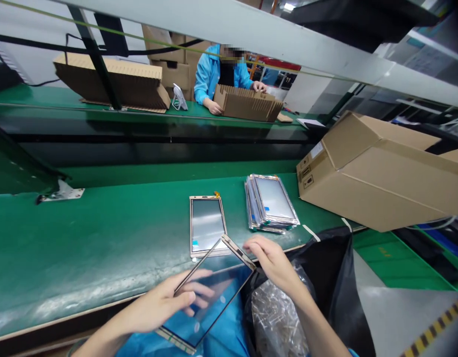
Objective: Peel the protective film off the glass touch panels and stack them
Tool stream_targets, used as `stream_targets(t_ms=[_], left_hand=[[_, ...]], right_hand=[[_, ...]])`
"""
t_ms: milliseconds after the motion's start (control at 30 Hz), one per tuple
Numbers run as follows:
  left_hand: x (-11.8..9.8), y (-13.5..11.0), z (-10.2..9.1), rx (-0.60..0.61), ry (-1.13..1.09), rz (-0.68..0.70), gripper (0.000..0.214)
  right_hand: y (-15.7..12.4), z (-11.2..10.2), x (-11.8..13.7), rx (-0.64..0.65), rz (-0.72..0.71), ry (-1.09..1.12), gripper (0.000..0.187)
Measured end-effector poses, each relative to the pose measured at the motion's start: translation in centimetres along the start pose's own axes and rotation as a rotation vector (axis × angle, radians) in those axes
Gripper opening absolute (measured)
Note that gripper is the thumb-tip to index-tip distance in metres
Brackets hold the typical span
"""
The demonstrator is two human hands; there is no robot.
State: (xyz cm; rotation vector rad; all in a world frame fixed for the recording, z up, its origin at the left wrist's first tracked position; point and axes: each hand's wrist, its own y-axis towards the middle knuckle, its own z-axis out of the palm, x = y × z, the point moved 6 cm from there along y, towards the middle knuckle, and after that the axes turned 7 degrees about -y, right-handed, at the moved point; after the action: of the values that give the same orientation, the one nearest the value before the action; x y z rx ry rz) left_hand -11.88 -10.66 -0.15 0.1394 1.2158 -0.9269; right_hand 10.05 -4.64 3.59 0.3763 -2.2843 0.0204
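A clear glass touch panel [229, 286] with a thin dark frame is held tilted over my lap. My left hand [176, 297] grips its left edge, with fingers showing through the glass from behind. At the panel's upper right corner, my right hand [268, 255] has its fingers curled together; whatever is pinched there is hidden. Just beyond lies another touch panel [207, 224] flat on the green bench, with a small orange flex tab at its top and a blue tab low on it. A stack of touch panels [274, 198] sits to its right.
A black bag [335, 267] with crumpled clear plastic film [275, 312] hangs open at the bench edge, below my right arm. A large carton [392, 178] stands at right. Across the green bench [83, 248], a co-worker [208, 74] handles a slotted cardboard holder [247, 103].
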Motion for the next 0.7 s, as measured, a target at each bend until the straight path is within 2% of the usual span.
stream_targets(t_ms=[100,233,467,600,700], left_hand=[[-0.6,-0.5,0.5,0.014,0.076,-0.041,0.053],[-0.8,-0.9,0.7,0.026,0.128,-0.07,0.051],[-1.0,-1.3,0.5,0.085,0.188,-0.032,0.05],[-0.9,-1.2,0.4,0.101,0.176,-0.04,0.049],[-0.7,-1.1,0.1,0.121,0.054,-0.081,0.047]], right_hand=[[1.5,-0.8,3.2,0.049,-0.136,-0.009,0.013],[2.3,-0.6,6.7,0.163,-0.363,-0.118,0.015],[1.8,-0.3,7.4,0.278,-0.51,-0.317,0.022],[1.4,-0.1,7.5,0.23,-0.601,-0.436,0.023],[0.8,-0.5,7.8,0.051,-0.722,-0.513,0.021]])
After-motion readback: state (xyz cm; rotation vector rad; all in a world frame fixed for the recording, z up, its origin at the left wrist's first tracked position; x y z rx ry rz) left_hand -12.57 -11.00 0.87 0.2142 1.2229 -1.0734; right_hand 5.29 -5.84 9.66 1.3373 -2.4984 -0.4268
